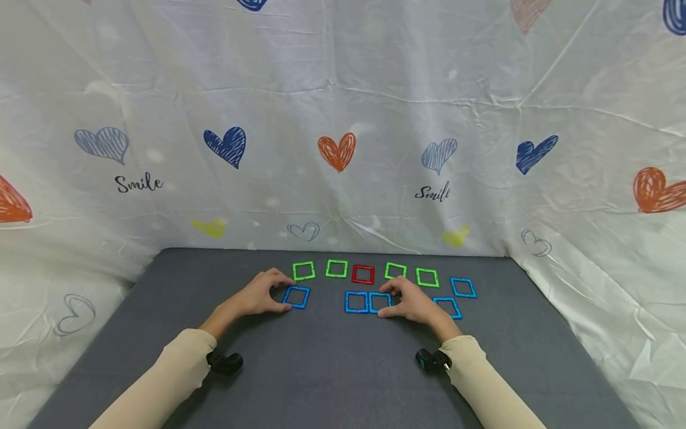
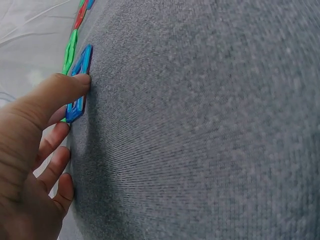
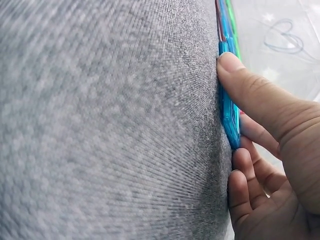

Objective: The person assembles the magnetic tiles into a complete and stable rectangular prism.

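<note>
My left hand (image 1: 261, 293) pinches a blue square frame (image 1: 307, 298) by its near and far edges, thumb on the near side. In the left wrist view that blue frame (image 2: 86, 57) stands close against the grey cloth, the other fingers curling loosely beside it. With thumb and fingers, my right hand (image 1: 411, 302) holds another blue square frame (image 1: 380, 293). Edge to edge on its left lies a second blue frame (image 1: 356, 311). The right wrist view shows the held frame (image 3: 228, 112) side-on, low along the cloth, thumb pressed on its near edge.
Behind the hands, a row holds green frames (image 1: 336, 276) and one red frame (image 1: 362, 282). Two more blue frames, one farther back (image 1: 464, 296) and one nearer (image 1: 455, 307), lie right of my right hand. A heart-printed white curtain (image 1: 332, 196) borders the grey table (image 1: 343, 369).
</note>
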The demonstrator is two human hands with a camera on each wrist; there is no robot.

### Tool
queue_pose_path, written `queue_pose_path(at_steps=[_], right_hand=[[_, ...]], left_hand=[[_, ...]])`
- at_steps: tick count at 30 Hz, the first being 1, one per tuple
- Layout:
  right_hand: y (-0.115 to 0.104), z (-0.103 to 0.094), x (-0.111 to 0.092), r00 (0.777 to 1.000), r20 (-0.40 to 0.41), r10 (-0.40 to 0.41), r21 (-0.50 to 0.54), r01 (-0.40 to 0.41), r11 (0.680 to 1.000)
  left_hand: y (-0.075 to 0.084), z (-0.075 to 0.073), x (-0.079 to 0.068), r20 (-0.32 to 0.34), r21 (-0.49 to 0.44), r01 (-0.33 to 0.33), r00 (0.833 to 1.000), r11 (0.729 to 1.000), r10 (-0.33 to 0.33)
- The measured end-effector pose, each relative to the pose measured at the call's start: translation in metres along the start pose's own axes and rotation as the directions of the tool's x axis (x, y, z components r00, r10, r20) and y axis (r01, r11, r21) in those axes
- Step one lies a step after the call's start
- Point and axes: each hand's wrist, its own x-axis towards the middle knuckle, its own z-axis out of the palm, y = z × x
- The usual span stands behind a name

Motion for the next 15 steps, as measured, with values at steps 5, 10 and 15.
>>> queue_pose_path(at_steps=[5,10,15], right_hand=[[0.0004,0.0005,0.0001,1.0,-0.002,0.004,-0.011,-0.004,1.0],[-0.0001,0.0006,0.0004,1.0,-0.004,0.007,-0.014,-0.007,1.0],[0.0002,0.0005,0.0005,1.0,-0.003,0.006,-0.006,-0.006,1.0]], left_hand=[[0.0008,0.0,0.0012,-0.001,-0.006,0.015,1.0,1.0,-0.016],[0.0001,0.0009,0.0008,-0.012,0.0,0.019,1.0,1.0,-0.019],[0.0001,0.0007,0.0005,-0.018,-0.002,0.031,0.999,1.0,-0.031]])
